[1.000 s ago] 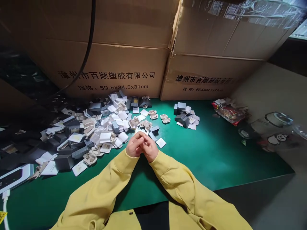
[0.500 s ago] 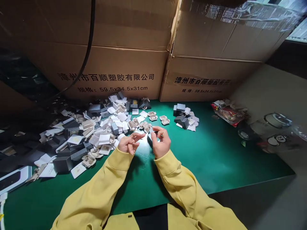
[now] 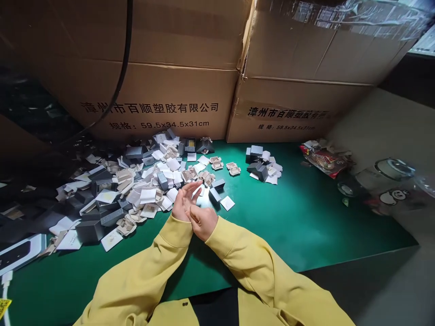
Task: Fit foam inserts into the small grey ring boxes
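Observation:
In the head view, my left hand (image 3: 183,201) is raised over the green table, palm turned right, fingers stretched and slightly apart, with nothing visible in it. My right hand (image 3: 204,221) presses against the heel of that palm, its fingers curled around the left hand near the wrist. Just beyond them lie dark grey small boxes (image 3: 215,195) and a white card (image 3: 227,203). To the left spreads a heap of grey boxes, white cards and beige inserts (image 3: 125,181).
A smaller pile of grey boxes and white papers (image 3: 263,165) lies right of centre. Farther right are a red packet (image 3: 324,158) and a clear jar (image 3: 390,174). Large cardboard cartons (image 3: 163,90) wall the back. A white device with a cable (image 3: 23,253) rests at left.
My right hand has moved left and down from beside the grey boxes onto my left hand. The boxes and white card it covered now show. My left fingers have straightened.

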`<state>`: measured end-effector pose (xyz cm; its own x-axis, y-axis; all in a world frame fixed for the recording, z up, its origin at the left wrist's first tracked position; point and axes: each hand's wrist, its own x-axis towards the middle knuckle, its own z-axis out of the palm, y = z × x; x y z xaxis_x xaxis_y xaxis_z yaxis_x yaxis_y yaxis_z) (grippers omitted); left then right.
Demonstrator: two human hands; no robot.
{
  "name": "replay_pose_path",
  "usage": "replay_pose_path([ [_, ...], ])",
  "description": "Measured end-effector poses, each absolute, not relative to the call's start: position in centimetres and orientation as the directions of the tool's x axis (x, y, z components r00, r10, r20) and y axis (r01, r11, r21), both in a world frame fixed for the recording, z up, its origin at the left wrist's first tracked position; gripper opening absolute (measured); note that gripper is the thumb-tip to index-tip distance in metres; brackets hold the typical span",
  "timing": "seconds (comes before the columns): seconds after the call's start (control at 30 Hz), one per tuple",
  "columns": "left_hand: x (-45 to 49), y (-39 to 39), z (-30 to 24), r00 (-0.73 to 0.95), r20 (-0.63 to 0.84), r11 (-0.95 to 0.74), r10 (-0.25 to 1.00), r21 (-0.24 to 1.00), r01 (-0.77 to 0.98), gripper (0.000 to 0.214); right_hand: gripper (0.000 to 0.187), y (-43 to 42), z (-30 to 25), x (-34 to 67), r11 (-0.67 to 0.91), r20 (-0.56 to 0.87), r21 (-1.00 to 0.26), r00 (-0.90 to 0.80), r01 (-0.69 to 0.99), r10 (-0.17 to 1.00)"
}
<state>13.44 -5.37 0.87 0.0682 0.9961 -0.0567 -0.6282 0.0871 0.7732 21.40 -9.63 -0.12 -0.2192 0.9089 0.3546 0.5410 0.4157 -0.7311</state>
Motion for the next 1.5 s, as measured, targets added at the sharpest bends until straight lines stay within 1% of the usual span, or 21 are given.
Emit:
replay_pose_path([
  [0.07,13.4,-5.5,0.7,0.064,-0.059,0.086,0.996,0.797,-0.598,0.038,0.028,-9.5,-0.5,21.5,0.391,0.311,-0.749,-0.237,0.535,0.920],
  [0.13,13.7,-5.4,1.0,0.073,-0.027,0.064,0.997,0.826,-0.560,0.037,0.031,-9.2,-0.4,21.8,0.383,0.317,-0.762,-0.216,0.522,0.924],
  [0.23,14.6,-4.9,1.8,0.043,0.127,-0.091,0.991,0.874,-0.477,0.035,0.034,-8.6,0.8,23.3,0.461,0.441,-0.739,-0.166,0.491,0.882],
  [0.3,15.5,-4.4,1.9,-0.020,0.279,-0.272,0.960,0.914,-0.301,0.031,0.028,-8.0,2.1,25.1,0.554,0.566,-0.686,-0.133,0.471,0.814],
  [0.37,16.5,-4.1,1.4,-0.012,0.428,-0.428,0.904,0.904,0.007,0.028,0.029,-7.2,3.0,27.5,0.579,0.667,-0.652,0.008,0.490,0.745],
  [0.43,17.4,-4.0,0.5,0.093,0.504,-0.508,0.859,0.813,0.284,0.037,0.021,-6.3,3.2,29.8,0.494,0.694,-0.660,0.208,0.566,0.689],
  [0.47,17.7,-4.2,0.0,0.158,0.508,-0.527,0.847,0.762,0.375,0.043,0.016,-5.9,3.0,30.9,0.425,0.690,-0.666,0.289,0.613,0.664],
  [0.53,18.1,-4.5,-0.9,0.262,0.464,-0.531,0.846,0.697,0.482,0.048,0.031,-5.0,2.1,32.6,0.268,0.649,-0.699,0.430,0.663,0.628],
  [0.6,18.0,-4.9,-1.4,0.318,0.409,-0.518,0.855,0.679,0.520,0.044,0.040,-4.3,1.1,33.7,0.110,0.566,-0.728,0.503,0.677,0.653],
  [0.67,17.7,-5.2,-1.7,0.316,0.397,-0.507,0.862,0.696,0.509,0.045,0.040,-3.9,0.3,34.4,0.005,0.478,-0.731,0.508,0.682,0.717],
  [0.7,17.5,-5.3,-1.8,0.293,0.404,-0.499,0.866,0.712,0.493,0.049,0.039,-3.8,0.1,34.7,-0.018,0.447,-0.724,0.488,0.690,0.749],
  [0.83,16.8,-5.1,-2.1,0.193,0.360,-0.408,0.913,0.781,0.472,0.072,0.028,-4.1,-0.2,35.2,0.009,0.421,-0.652,0.352,0.758,0.836],
  [0.9,16.4,-5.0,-2.2,0.195,0.315,-0.370,0.929,0.797,0.477,0.070,0.021,-4.5,-0.4,35.2,0.033,0.419,-0.619,0.294,0.785,0.859],
  [0.97,16.0,-4.8,-2.2,0.185,0.272,-0.327,0.944,0.835,0.442,0.064,0.020,-4.8,-0.6,35.0,0.046,0.412,-0.603,0.262,0.796,0.873],
  [1.03,15.3,-4.5,-2.1,0.110,0.197,-0.223,0.974,0.912,0.344,0.060,0.022,-5.2,-0.8,34.7,0.056,0.407,-0.595,0.241,0.802,0.881],
  [1.13,13.4,-3.7,-1.8,-0.049,0.016,-0.014,0.999,0.999,0.047,0.056,0.022,-5.8,-1.2,34.7,0.122,0.388,-0.510,0.101,0.852,0.916],
  [1.17,12.6,-3.3,-1.7,-0.060,-0.045,0.041,0.997,0.996,-0.074,0.055,0.023,-6.1,-1.3,34.8,0.141,0.362,-0.468,0.043,0.872,0.931],
  [1.23,10.8,-2.5,-1.4,0.017,-0.148,0.146,0.989,0.944,-0.297,0.054,0.035,-6.4,-1.5,35.1,0.144,0.277,-0.398,-0.031,0.906,0.960],
  [1.3,9.2,-1.8,-1.2,0.109,-0.198,0.225,0.974,0.858,-0.462,0.049,0.043,-6.2,-1.8,35.2,0.087,0.210,-0.363,-0.009,0.928,0.978],
  [1.4,7.9,-1.4,-0.8,0.127,-0.192,0.229,0.973,0.765,-0.602,0.049,0.043,-5.0,-2.3,34.5,0.026,0.228,-0.330,0.053,0.944,0.972],
  [1.5,7.8,-1.6,-0.4,0.130,-0.189,0.228,0.973,0.731,-0.643,0.056,0.032,-3.2,-2.7,33.3,0.026,0.276,-0.345,0.075,0.938,0.958],
])
